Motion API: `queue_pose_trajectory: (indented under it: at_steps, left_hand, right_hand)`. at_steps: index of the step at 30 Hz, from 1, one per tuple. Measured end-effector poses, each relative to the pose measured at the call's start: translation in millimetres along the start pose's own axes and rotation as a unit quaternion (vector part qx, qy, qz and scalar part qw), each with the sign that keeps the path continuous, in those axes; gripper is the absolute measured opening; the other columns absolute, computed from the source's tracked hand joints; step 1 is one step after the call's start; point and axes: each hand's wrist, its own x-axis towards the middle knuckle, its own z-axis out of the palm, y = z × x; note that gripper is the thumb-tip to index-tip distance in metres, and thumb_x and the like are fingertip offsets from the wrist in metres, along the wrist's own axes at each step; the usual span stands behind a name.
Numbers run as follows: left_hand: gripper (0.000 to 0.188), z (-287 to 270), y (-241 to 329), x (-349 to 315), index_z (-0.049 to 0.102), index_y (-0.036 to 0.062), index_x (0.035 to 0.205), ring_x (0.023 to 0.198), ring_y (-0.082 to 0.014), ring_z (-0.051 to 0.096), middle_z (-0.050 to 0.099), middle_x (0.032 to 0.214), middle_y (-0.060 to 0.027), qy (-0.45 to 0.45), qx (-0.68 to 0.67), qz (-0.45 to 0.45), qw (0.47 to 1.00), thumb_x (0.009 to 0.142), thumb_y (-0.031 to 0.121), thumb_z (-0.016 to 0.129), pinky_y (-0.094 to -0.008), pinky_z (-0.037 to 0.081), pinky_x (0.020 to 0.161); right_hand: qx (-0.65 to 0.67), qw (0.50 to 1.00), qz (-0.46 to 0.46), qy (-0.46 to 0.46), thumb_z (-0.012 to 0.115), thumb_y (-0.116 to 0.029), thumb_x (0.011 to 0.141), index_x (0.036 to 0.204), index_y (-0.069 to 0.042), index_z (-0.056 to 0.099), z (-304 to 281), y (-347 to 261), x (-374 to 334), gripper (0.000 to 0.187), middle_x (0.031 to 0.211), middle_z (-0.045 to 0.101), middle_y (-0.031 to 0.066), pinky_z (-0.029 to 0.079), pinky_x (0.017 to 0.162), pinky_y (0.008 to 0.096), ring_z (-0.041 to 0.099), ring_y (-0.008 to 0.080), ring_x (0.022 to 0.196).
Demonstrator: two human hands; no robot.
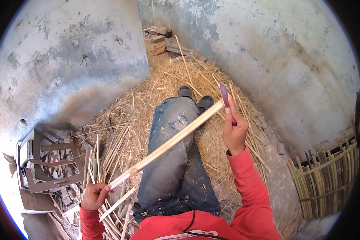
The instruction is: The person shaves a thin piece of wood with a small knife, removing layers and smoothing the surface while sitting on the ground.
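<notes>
Head view: cane, knife, both hands.

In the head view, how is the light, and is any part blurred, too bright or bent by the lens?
Head view: hard daylight; the lower left edge near the metal frame is washed out to white. The stick, left hand and right hand with its knife look sharp. The fisheye lens bends the walls and the woven basket near the rim; the corners are black.

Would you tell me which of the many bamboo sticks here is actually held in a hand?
The long pale stick slanting across the lap: the left hand grips its lower end, and its upper end meets the knife in the right hand. The others lie loose.
</notes>
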Motion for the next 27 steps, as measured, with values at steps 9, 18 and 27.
queue_pose_trajectory:
  at_steps: [9,18,27]
  left_hand:
    - [0.031,-1.5,-2.9,11.5,0.074,0.0000,0.086,0.052,-0.0094,0.053,0.057,0.056,-0.0036,-0.026,-0.003,-0.002,1.000,0.102,0.023,0.060,-0.0278,0.041,0.050]
    - [0.031,-0.3,2.3,17.7,0.074,-0.0003,0.087,0.051,-0.0101,0.054,0.057,0.055,-0.0038,-0.030,-0.005,0.006,1.000,0.102,0.023,0.060,-0.0284,0.041,0.050]
    - [0.029,3.5,6.0,23.5,0.074,0.0004,0.086,0.049,-0.0111,0.054,0.057,0.055,-0.0048,-0.029,0.014,0.024,0.999,0.102,0.020,0.059,-0.0297,0.042,0.049]
  right_hand:
    - [-0.005,1.000,-0.005,-0.002,0.055,-0.004,0.101,0.141,-0.004,0.059,2.0,16.8,-10.2,0.040,0.104,0.075,0.0091,0.044,0.059,0.0233,0.049,0.0042,0.066]
    - [0.005,0.999,0.045,0.023,0.057,0.000,0.096,0.140,-0.005,0.059,10.9,8.3,-1.0,0.044,0.097,0.075,0.0180,0.043,0.053,0.0249,0.055,0.0062,0.059]
    - [0.009,0.999,0.033,-0.019,0.055,-0.009,0.102,0.141,-0.009,0.059,20.8,-6.9,-14.8,0.039,0.105,0.076,0.0184,0.035,0.041,0.0244,0.050,0.0065,0.047]
